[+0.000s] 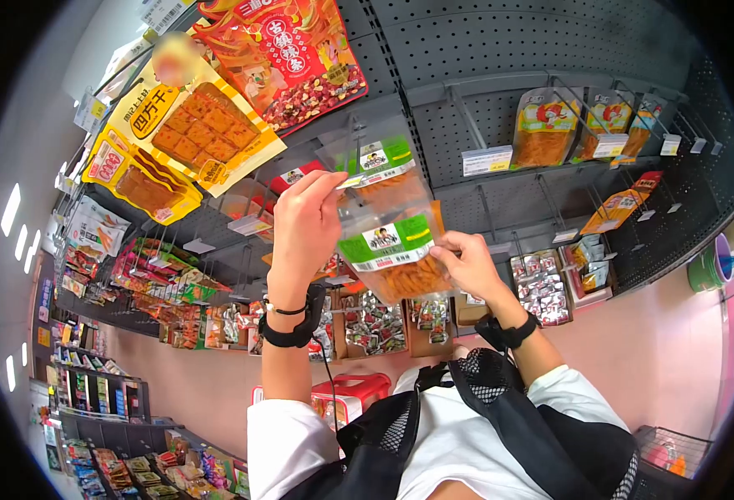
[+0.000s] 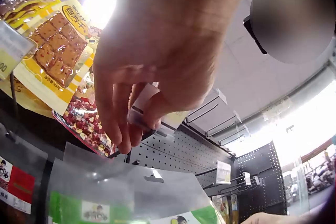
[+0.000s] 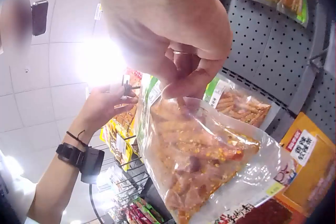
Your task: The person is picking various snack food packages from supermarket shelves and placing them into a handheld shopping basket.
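My right hand [image 1: 469, 265] pinches the edge of a clear snack bag [image 1: 396, 250] with a green and white label and orange-brown strips inside. In the right wrist view the same bag [image 3: 197, 155] hangs below the thumb and fingers. Raised higher, my left hand [image 1: 307, 218] is at the front end of a shelf hook, where its thumb and fingers pinch the clear price tag holder [image 2: 137, 109]. Behind the held bag hangs another green-labelled bag [image 1: 383, 171]. The held bag's hang hole shows just under the left hand in the left wrist view.
Yellow snack bags [image 1: 204, 129] and a red bag [image 1: 288, 62] hang at upper left. More bags [image 1: 546, 125] hang on the grey perforated rack to the right. Boxes of small packets [image 1: 373, 323] line the lower shelf. A red basket [image 1: 358, 387] is by the body.
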Tool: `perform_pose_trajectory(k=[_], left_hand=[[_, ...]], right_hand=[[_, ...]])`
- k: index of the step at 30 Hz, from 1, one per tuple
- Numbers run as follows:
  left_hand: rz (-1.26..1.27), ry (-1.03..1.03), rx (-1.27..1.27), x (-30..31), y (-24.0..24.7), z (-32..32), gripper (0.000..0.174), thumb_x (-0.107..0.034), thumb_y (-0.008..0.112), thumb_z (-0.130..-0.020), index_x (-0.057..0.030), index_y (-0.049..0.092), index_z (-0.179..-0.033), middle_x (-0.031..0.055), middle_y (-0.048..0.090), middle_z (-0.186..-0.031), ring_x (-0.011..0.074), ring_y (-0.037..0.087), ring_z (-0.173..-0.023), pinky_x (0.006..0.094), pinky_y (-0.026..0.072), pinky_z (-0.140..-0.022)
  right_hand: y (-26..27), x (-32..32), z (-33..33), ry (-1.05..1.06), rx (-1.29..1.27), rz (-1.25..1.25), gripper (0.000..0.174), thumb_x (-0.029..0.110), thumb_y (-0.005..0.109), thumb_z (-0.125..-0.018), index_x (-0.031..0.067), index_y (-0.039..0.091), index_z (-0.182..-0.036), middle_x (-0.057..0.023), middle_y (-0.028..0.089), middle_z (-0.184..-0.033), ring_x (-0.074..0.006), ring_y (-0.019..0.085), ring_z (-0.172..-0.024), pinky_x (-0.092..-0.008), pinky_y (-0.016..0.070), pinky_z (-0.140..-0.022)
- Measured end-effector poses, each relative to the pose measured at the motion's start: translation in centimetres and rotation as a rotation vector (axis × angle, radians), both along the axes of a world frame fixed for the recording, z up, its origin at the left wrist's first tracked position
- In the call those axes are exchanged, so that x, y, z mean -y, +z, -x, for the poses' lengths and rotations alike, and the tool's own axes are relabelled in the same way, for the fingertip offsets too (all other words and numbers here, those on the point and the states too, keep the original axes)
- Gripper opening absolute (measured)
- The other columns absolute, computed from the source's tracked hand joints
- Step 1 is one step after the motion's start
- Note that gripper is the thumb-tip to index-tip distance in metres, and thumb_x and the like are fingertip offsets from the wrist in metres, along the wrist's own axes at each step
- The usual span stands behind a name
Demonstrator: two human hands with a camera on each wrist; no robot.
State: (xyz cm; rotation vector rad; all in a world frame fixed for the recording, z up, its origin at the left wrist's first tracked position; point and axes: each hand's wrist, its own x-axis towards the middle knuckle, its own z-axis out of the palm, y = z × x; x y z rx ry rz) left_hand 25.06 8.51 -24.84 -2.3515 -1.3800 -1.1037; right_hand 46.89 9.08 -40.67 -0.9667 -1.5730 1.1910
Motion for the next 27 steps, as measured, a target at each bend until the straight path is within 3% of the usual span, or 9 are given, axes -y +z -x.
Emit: perform_pose_trajectory(k=[2, 8, 10, 12, 18, 20, 24, 26, 27], left_hand=[[0.004, -0.014, 0.028, 0.1, 0.1, -0.1, 0.018, 0.004, 0.054, -0.078, 0.0006, 0.064, -0.092, 0.0145, 0.061, -0.081, 0.034, 0.06, -0.071, 0.0375, 0.0482, -0.063], [0.039, -0.005, 0.047, 0.4, -0.3, -0.4, 0.017, 0.004, 0.055, -0.078, 0.0013, 0.064, -0.093, 0.0142, 0.062, -0.082, 0.0339, 0.061, -0.073, 0.0373, 0.0486, -0.065], [0.038, -0.006, 0.051, 0.4, -0.3, -0.6, 0.017, 0.004, 0.055, -0.078, 0.0014, 0.064, -0.093, 0.014, 0.062, -0.082, 0.0342, 0.061, -0.074, 0.0376, 0.0486, -0.065], [0.044, 0.004, 0.043, 0.5, -0.6, -0.7, 0.022, 0.01, 0.051, -0.076, 0.004, 0.064, -0.094, 0.0158, 0.064, -0.083, 0.0299, 0.063, -0.073, 0.0316, 0.0488, -0.066], [0.004, -0.017, 0.076, 0.3, -0.5, -0.8, 0.019, 0.005, 0.054, -0.078, 0.0026, 0.063, -0.094, 0.0154, 0.062, -0.085, 0.0344, 0.06, -0.074, 0.0373, 0.0485, -0.066], [0.014, -0.02, 0.084, 0.5, -0.6, -0.7, 0.019, 0.005, 0.054, -0.079, 0.0026, 0.063, -0.094, 0.0152, 0.062, -0.085, 0.0344, 0.06, -0.074, 0.0371, 0.0485, -0.065], [0.001, -0.002, 0.094, 0.9, -1.1, -0.8, 0.024, 0.01, 0.051, -0.076, 0.0039, 0.064, -0.095, 0.0168, 0.064, -0.088, 0.0314, 0.063, -0.076, 0.0319, 0.0491, -0.068], [-0.003, 0.002, 0.099, 1.0, -1.2, -0.9, 0.024, 0.011, 0.051, -0.076, 0.0039, 0.064, -0.096, 0.0167, 0.064, -0.088, 0.0316, 0.063, -0.076, 0.0319, 0.0491, -0.068], [-0.012, 0.002, 0.093, 1.0, -1.2, -0.7, 0.025, 0.011, 0.051, -0.076, 0.0039, 0.064, -0.096, 0.0166, 0.064, -0.089, 0.0318, 0.063, -0.077, 0.0318, 0.0491, -0.068]], right_hand=[[-0.3, -0.8, 1.2, 0.012, -0.103, -0.057, 0.013, 0.007, 0.061, -0.088, -0.0048, 0.062, -0.082, -0.0053, 0.064, -0.068, -0.0069, 0.056, -0.051, -0.0236, 0.0442, -0.043], [0.5, -1.7, 2.0, 0.038, -0.177, 0.059, 0.013, 0.006, 0.058, -0.089, -0.0065, 0.062, -0.09, -0.0098, 0.067, -0.08, -0.0095, 0.059, -0.058, -0.0238, 0.0468, -0.041], [0.5, -1.3, 1.8, -0.038, -0.192, 0.075, 0.013, 0.004, 0.061, -0.086, -0.007, 0.064, -0.09, -0.0124, 0.07, -0.077, -0.0111, 0.06, -0.059, -0.0274, 0.0462, -0.05], [0.3, -2.0, 1.9, -0.05, -0.143, 0.073, 0.013, 0.005, 0.06, -0.086, -0.007, 0.064, -0.09, -0.0137, 0.069, -0.077, -0.0133, 0.062, -0.06, -0.0283, 0.0465, -0.053], [1.2, -4.5, 2.8, -0.232, 0.01, -0.057, 0.017, 0.007, 0.057, -0.086, -0.0061, 0.064, -0.094, -0.0195, 0.067, -0.079, -0.0267, 0.066, -0.068, -0.033, 0.048, -0.064], [0.7, -4.2, 3.4, -0.36, -0.101, -0.247, 0.02, 0.002, 0.052, -0.088, -0.0064, 0.061, -0.103, -0.0184, 0.068, -0.097, -0.0225, 0.067, -0.084, -0.0308, 0.0509, -0.075], [-1.5, -1.9, 1.6, -0.282, 0.045, -0.251, 0.027, 0.002, 0.053, -0.086, -0.0041, 0.06, -0.111, -0.021, 0.065, -0.107, -0.0296, 0.063, -0.102, -0.0332, 0.049, -0.084], [-2.4, -0.5, 0.9, 0.037, 0.299, -0.15, 0.035, 0.001, 0.056, -0.083, -0.0024, 0.056, -0.117, -0.0224, 0.062, -0.113, -0.0348, 0.061, -0.104, -0.0361, 0.0483, -0.087], [-4.0, 0.0, 1.5, 0.116, 0.4, -0.308, 0.04, 0.001, 0.058, -0.08, -0.0044, 0.054, -0.119, -0.0249, 0.056, -0.121, -0.0392, 0.054, -0.113, -0.0397, 0.0441, -0.095]])
